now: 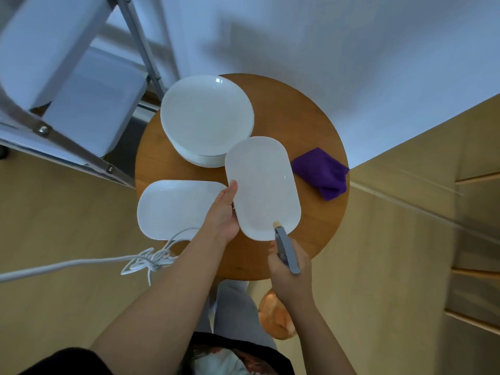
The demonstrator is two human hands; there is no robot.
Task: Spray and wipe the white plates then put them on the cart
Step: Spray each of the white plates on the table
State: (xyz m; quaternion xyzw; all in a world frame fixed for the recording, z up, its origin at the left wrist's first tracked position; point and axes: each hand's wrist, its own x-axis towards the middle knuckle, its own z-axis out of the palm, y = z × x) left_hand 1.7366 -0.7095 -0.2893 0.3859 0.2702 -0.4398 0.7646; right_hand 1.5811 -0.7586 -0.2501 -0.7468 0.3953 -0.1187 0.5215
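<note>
Spraying an oblong plate (pixel 262 185) gripped by the left hand (pixel 223 215), right hand (pixel 288 272) fingers around the spray bottle (pixel 285 246); wiping, purple cloth (pixel 323 171), cart (pixel 67 77) all ahead

round wooden table (pixel 311 125), tangled white cord (pixel 146 262), wood floor (pixel 392 239)

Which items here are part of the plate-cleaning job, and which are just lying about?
Job: held oblong plate, spray bottle, purple cloth, round plate stack, second oblong plate, cart, left hand, right hand.

Lying about: white cable, round wooden table as support.
</note>
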